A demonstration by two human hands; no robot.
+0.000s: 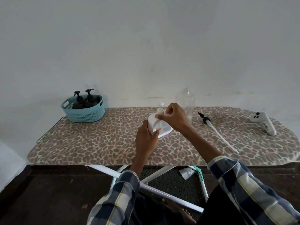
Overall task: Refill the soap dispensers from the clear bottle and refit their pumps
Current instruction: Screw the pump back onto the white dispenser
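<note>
A white soap dispenser (159, 126) stands near the middle of the leopard-print ironing board (90, 143). My left hand (146, 138) grips its left side. My right hand (174, 117) pinches the white pump (160, 105) at the dispenser's top. Behind my right hand stands the clear bottle (185, 102), open at the neck and looking nearly empty. A black pump with a long clear tube (215, 129) lies loose on the board to the right. Two black pump dispensers (85, 99) stand in a teal basket (84, 113) at the back left.
A white handheld controller (263, 125) lies at the board's right end. A white wall rises directly behind the board. Below the front edge are the board's white legs, a dark floor, a scrap of wrapper (186, 173) and my bare foot.
</note>
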